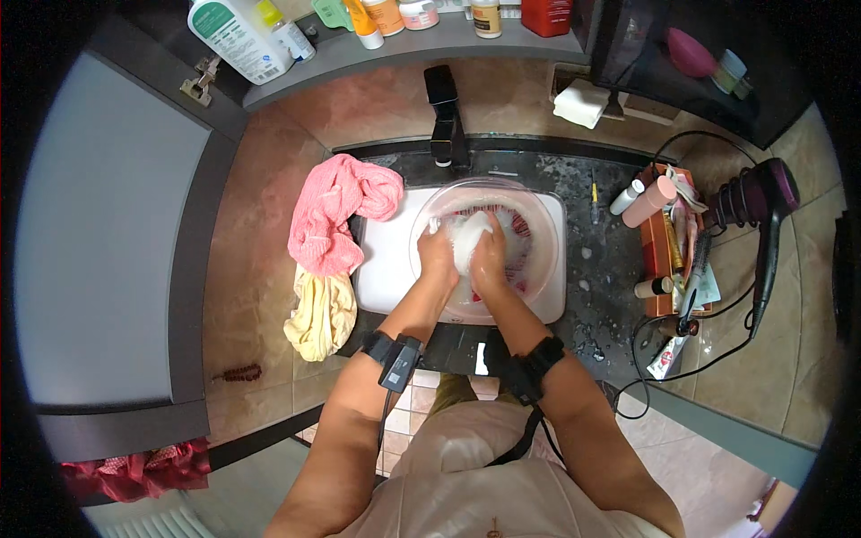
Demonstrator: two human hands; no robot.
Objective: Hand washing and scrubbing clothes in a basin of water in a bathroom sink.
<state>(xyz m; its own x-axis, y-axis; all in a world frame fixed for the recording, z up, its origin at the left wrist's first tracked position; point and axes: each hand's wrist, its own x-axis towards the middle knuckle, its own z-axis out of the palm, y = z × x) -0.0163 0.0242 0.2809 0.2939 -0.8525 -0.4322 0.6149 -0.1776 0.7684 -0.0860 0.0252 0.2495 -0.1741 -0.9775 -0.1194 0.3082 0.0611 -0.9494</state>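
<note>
A clear plastic basin stands in the white rectangular sink, holding cloudy, sudsy water. Red-and-white patterned fabric lies in it, partly under the suds. Over the basin, my left hand and my right hand grip a white, lathered bundle from either side. It looks like wet cloth, though foam hides its exact form. Both hands are wet, with the fingers curled around the bundle.
A black faucet rises behind the basin. Pink cloth and pale yellow cloth lie on the sink's left edge. At right are an orange box of toiletries and a corded hair dryer. Bottles line the shelf above.
</note>
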